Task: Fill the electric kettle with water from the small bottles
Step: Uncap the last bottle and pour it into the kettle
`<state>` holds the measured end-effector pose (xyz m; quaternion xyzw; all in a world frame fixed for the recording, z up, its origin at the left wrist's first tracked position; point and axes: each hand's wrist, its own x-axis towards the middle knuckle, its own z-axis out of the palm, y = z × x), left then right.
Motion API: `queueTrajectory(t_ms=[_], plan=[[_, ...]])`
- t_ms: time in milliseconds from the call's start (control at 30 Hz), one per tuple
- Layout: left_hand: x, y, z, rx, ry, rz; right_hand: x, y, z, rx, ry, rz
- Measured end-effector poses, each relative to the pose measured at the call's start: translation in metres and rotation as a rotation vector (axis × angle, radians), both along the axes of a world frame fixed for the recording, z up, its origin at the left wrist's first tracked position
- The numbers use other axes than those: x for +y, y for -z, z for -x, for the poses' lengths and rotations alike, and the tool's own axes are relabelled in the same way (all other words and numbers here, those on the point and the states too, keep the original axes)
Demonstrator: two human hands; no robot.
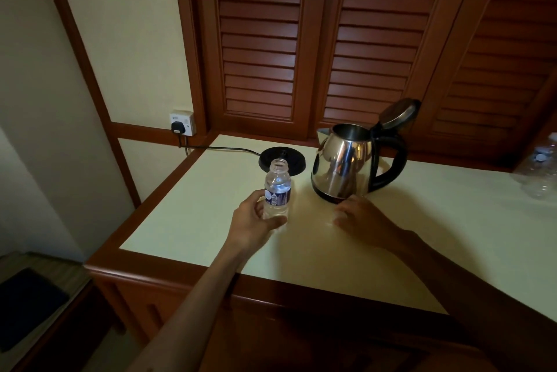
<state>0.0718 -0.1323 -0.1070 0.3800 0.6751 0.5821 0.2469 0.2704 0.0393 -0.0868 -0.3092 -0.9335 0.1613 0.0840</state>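
Note:
A small clear water bottle [277, 188] with a blue label stands upright on the cream countertop [187, 215], its cap off. My left hand [254, 222] grips its lower part. To the right stands a steel electric kettle [346, 166] with a black handle and its lid flipped open. My right hand [361, 216] rests on the counter just in front of the kettle's base, fingers loosely curled; whether it holds anything, I cannot tell. The kettle's black power base [297, 162] lies behind the bottle, separate from the kettle.
A cord runs from the power base to a wall socket [183, 124] at the back left. Clear plastic bottles [539, 172] lie at the counter's far right edge. Louvred wooden doors [301, 40] stand behind the counter. The counter's left edge drops to the floor.

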Motion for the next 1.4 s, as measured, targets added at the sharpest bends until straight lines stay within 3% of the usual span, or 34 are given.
queueTrajectory(t_ms=[167, 433, 533, 833, 1033, 1400], plan=[[0.019, -0.011, -0.021, 0.012, -0.077, -0.001, 0.003, -0.004, -0.023, -0.053, -0.039, -0.031], [0.051, -0.026, -0.034, 0.148, -0.21, 0.068, 0.022, 0.025, -0.052, 0.06, -0.023, -0.153], [0.066, -0.044, -0.036, 0.199, -0.26, 0.076, 0.026, 0.03, -0.053, 0.131, 0.012, -0.113], [0.092, -0.104, -0.03, 0.566, -0.287, 0.104, 0.027, 0.042, -0.055, 0.269, 0.011, -0.127], [0.108, -0.121, -0.023, 0.717, -0.358, 0.175, 0.031, 0.042, -0.054, 0.199, 0.006, -0.124], [0.121, -0.132, -0.008, 1.048, -0.325, 0.095, 0.032, 0.041, -0.055, 0.185, -0.002, -0.139]])
